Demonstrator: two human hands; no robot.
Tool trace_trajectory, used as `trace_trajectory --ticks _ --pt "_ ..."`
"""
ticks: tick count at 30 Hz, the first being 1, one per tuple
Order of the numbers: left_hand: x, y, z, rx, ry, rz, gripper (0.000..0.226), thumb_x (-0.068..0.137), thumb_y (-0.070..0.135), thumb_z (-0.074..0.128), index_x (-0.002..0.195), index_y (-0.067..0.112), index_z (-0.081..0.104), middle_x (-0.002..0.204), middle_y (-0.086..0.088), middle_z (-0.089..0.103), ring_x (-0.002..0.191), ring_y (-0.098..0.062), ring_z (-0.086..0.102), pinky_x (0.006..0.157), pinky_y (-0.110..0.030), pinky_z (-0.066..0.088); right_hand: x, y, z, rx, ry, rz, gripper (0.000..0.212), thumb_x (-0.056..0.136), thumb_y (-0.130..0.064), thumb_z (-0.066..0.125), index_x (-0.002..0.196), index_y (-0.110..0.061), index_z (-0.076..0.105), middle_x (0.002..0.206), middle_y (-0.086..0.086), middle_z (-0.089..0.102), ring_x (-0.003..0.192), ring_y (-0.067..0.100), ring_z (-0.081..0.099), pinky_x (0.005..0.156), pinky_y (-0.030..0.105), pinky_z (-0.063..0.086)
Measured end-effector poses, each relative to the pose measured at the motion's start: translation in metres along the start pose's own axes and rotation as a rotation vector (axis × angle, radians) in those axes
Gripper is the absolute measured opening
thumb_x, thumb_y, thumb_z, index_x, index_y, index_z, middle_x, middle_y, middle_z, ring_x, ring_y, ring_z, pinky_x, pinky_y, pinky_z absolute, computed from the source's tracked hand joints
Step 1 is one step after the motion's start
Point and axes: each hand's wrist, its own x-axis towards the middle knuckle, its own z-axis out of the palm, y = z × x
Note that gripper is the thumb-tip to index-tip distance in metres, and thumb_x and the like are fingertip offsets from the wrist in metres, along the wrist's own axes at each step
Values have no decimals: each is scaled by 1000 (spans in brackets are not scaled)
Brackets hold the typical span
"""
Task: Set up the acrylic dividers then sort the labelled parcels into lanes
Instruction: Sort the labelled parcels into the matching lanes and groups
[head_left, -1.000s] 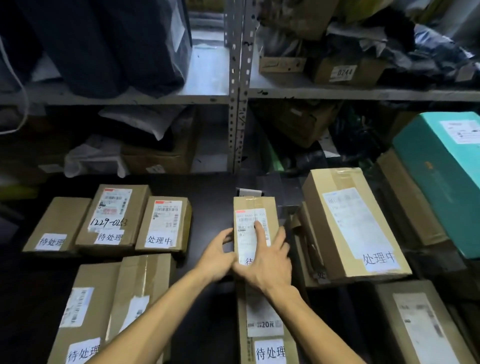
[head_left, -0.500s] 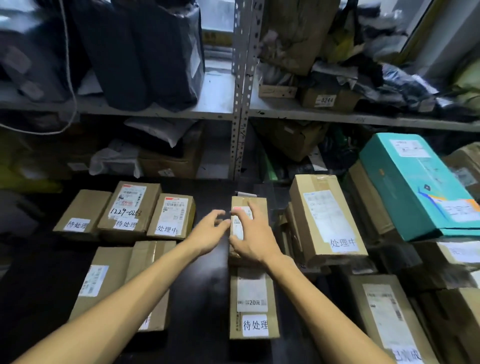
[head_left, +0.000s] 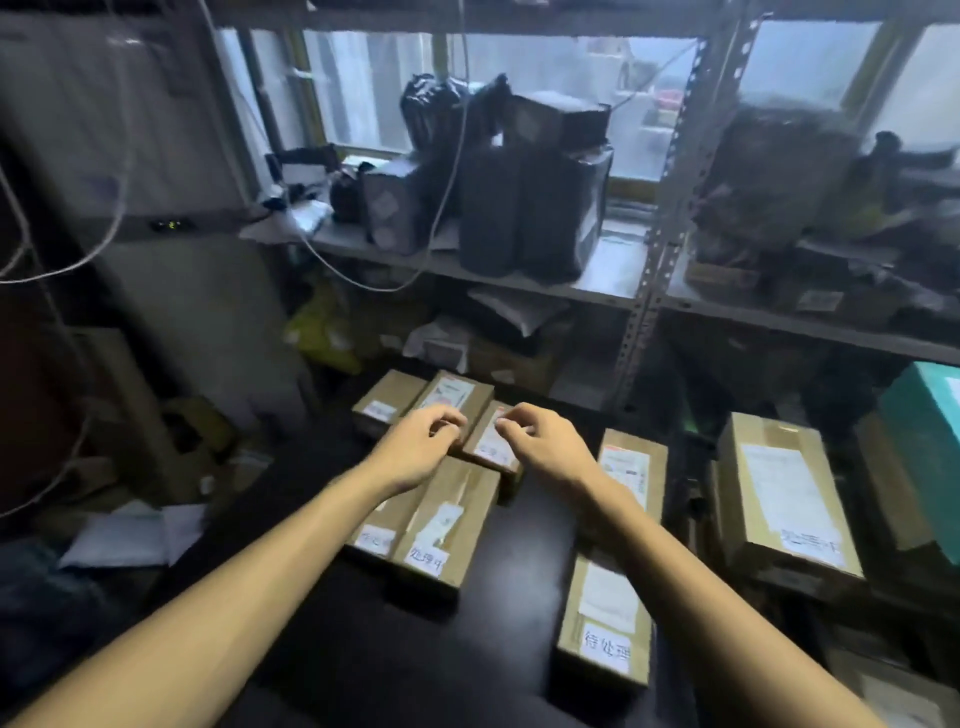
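Brown cardboard parcels with white labels lie on a black table (head_left: 415, 654). My left hand (head_left: 415, 449) and my right hand (head_left: 545, 441) hover side by side with fingers loosely curled, holding nothing. They sit over the left group, just above a small parcel (head_left: 491, 449) in its back row. In front of it lies a longer parcel (head_left: 447, 525). Two parcels form a middle line: one (head_left: 631, 467) under my right wrist and one (head_left: 605, 618) nearer me. No acrylic divider can be made out.
A large parcel (head_left: 779, 493) and a teal box (head_left: 930, 415) are stacked at the right. A metal shelf post (head_left: 654, 291) stands behind the table, its shelves loaded with dark bags. Cables hang at the left, and clutter lies on the floor there.
Both hands have let go of the middle parcel and moved left over the left group. The view has swung up and to the left.
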Motion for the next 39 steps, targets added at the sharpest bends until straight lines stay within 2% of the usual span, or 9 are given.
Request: trace_trajectory --ticks 3,8,14,18,22,27,29,34,39 --pt "-19 -17 -31 30 73 -35 23 98 9 51 113 11 69 113 -6 69 110 -19 62 90 -20 42 2 -25 18 -15 -39 -35 28 97 -36 52 105 -15 69 108 3 71 103 20 63 78 27 41" --pt "-25 -46 -74 47 108 -54 20 96 12 53 103 21 70 109 -5 72 107 -22 65 103 -41 47 12 -61 45 -4 -105 -75 25 96 -39 51 106 -24 67 100 -6 65 96 14 64 74 27 46" --pt "-10 -82 -112 62 67 -7 22 96 18 54 96 36 67 100 7 71 101 -8 64 96 -30 49 37 -93 80 85 -120 -19 30 98 -33 50 113 -14 67 112 6 69 101 18 64 93 42 53" --pt "12 -112 -138 49 50 6 26 97 15 55 91 39 66 98 15 69 102 -5 62 90 -19 44 58 -108 106 96 -90 14 28 97 -30 52 112 -13 68 107 4 69 98 16 64 92 43 54" --pt "34 -140 -147 29 13 -25 23 97 11 54 95 30 66 107 0 71 108 -15 63 102 -33 46 73 -117 121 86 -69 50 28 98 -27 52 112 -8 69 109 8 70 101 19 64 93 42 52" --pt "83 -180 -139 -48 -34 -76 26 96 7 53 93 29 67 94 4 71 103 -30 65 77 -24 42 111 -104 148 247 -48 175 25 98 -22 53 110 -10 70 104 -1 68 99 10 61 92 30 48" --pt "105 -194 -136 -60 -55 -109 27 95 6 53 91 29 68 92 4 71 104 -34 64 76 -25 40 132 -92 164 282 -37 222 23 97 -19 53 107 -10 71 100 -1 68 94 8 60 89 27 47" --pt "169 -230 -130 -36 -73 -160 23 95 8 55 99 28 67 106 0 72 107 -19 65 100 -35 49 199 -63 208 358 -39 316 24 97 -21 54 109 -8 70 105 8 71 102 20 65 96 41 51" --pt "219 -267 -124 26 -126 -181 23 96 15 55 116 23 65 119 0 66 110 -14 62 102 -37 48 242 -46 240 439 -32 393 27 98 -23 53 122 -15 62 120 4 65 107 15 61 99 39 51"
